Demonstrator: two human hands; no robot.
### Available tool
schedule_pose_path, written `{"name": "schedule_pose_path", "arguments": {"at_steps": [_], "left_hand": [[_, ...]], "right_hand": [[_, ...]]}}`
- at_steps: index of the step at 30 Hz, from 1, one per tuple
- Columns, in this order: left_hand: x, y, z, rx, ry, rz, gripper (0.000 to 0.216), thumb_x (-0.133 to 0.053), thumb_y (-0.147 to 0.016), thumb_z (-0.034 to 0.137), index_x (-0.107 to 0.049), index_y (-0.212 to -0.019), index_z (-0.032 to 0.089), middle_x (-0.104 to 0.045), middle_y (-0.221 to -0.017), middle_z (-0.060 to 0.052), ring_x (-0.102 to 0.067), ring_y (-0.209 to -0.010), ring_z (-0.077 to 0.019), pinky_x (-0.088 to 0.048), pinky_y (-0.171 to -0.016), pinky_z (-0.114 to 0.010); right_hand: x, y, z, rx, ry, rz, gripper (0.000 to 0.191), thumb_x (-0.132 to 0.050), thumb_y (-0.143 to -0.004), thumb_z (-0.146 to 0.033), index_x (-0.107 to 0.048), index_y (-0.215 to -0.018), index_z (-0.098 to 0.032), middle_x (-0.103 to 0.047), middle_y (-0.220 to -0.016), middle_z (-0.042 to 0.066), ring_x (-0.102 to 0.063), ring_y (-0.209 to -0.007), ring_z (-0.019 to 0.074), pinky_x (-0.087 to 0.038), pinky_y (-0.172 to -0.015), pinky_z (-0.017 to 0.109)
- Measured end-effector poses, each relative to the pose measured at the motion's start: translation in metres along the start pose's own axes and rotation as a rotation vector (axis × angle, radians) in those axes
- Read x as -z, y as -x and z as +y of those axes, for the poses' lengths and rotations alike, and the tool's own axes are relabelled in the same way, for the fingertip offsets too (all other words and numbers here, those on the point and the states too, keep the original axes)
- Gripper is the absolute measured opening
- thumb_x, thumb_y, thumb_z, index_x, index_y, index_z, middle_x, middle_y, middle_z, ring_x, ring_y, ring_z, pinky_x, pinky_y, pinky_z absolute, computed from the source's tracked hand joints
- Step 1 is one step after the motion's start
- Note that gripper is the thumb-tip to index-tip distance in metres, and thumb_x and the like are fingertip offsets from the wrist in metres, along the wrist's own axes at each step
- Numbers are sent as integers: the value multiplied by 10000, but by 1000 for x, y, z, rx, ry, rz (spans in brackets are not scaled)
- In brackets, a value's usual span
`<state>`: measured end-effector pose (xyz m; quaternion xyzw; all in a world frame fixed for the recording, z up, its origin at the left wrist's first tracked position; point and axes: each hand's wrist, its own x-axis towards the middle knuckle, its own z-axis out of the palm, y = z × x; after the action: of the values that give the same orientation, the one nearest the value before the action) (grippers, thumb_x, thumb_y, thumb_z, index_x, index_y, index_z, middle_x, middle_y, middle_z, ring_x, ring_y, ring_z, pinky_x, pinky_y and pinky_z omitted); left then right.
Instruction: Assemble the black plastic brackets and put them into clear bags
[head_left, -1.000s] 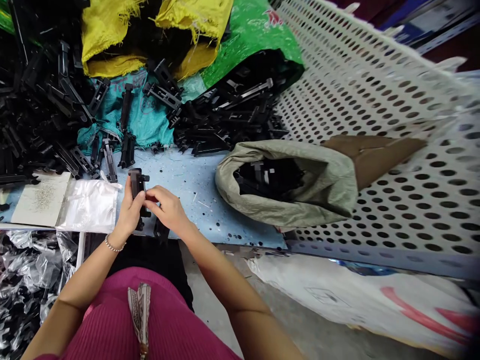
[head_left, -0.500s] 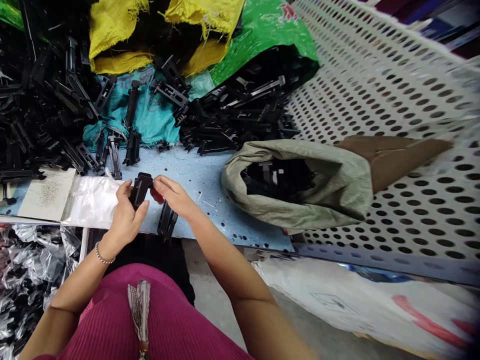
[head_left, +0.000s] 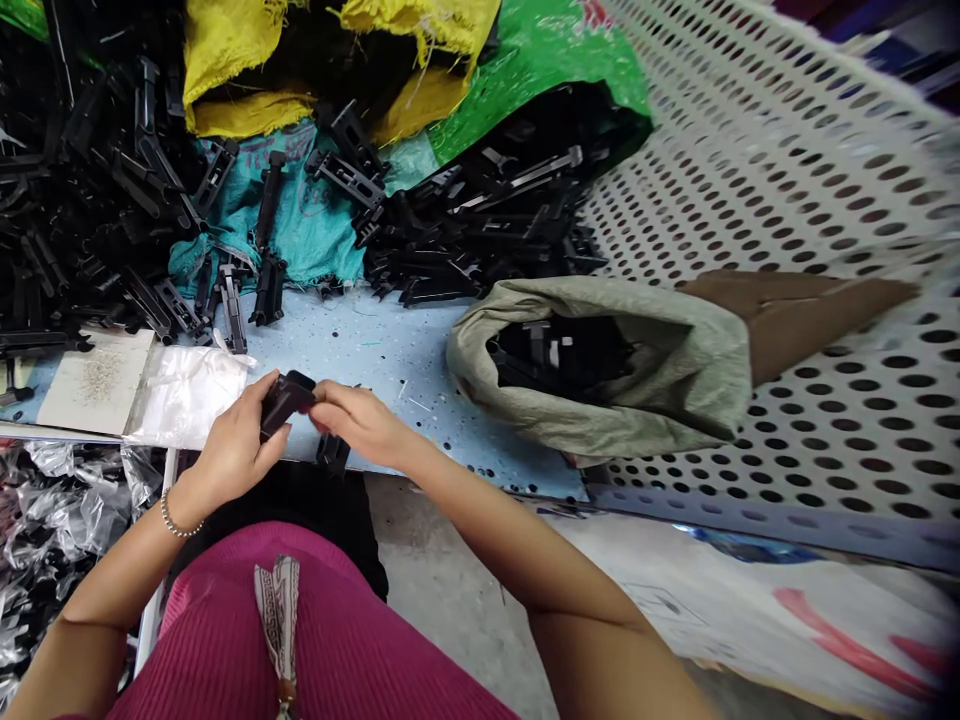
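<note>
My left hand (head_left: pixel 244 437) is wrapped round a black plastic part (head_left: pixel 285 400), long and narrow, tilted up over the front edge of the work surface. At the part's upper right end, my right hand (head_left: pixel 358 420) pinches with its fingertips; whatever lies between them is too small to make out. A second black plastic part (head_left: pixel 332 453) lies at the table edge, partly covered by my right hand. To the left, a clear plastic bag (head_left: pixel 191 390) lies flat beside my left hand.
Heaps of similar black parts (head_left: pixel 67 220) fill the back left. A grey-green sack (head_left: pixel 675 400) holding black parts lies right on the blue surface (head_left: pixel 405 370). A perforated white panel (head_left: pixel 825 330) borders the right. Yellow (head_left: pixel 232 60) and green sacks (head_left: pixel 540 60) stand behind.
The held black part has tilted, its top turning to the right. My right hand has shifted slightly right and down, and now covers more of the part on the table.
</note>
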<state>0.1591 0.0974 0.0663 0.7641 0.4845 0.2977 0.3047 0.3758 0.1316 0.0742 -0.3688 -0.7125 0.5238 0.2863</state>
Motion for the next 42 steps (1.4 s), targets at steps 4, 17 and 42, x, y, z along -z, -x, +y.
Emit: {"name": "schedule_pose_path", "arguments": {"at_steps": [4, 17, 42], "left_hand": [[-5, 4, -3, -152, -117, 51, 668, -537, -914, 276, -271, -1521, 190, -596, -1348, -168, -627, -1212, -290, -529, -1009, -449], [7, 18, 12, -151, -300, 10, 629, -477, -972, 324, -244, -1533, 162, -640, -1221, -172, -684, -1076, -293, -580, -912, -441], [6, 21, 13, 42, -34, -81, 612, -506, -965, 365, -274, -1509, 210, -539, -1450, -166, -634, -1229, -296, -546, -994, -438]], "right_hand": [[-18, 8, 1, -267, -778, -256, 544, -371, -947, -705, -483, -720, -223, -361, -436, -91, -236, -349, 85, -253, -407, 241], [-10, 15, 0, -1, -14, 115, 459, -559, -917, -619, -568, -718, -205, -600, -659, 36, -509, -572, 143, -408, -541, 276], [-31, 17, 8, -48, -83, 99, 482, -412, -997, -591, -562, -750, -205, -480, -543, -25, -411, -475, 123, -350, -502, 270]]}}
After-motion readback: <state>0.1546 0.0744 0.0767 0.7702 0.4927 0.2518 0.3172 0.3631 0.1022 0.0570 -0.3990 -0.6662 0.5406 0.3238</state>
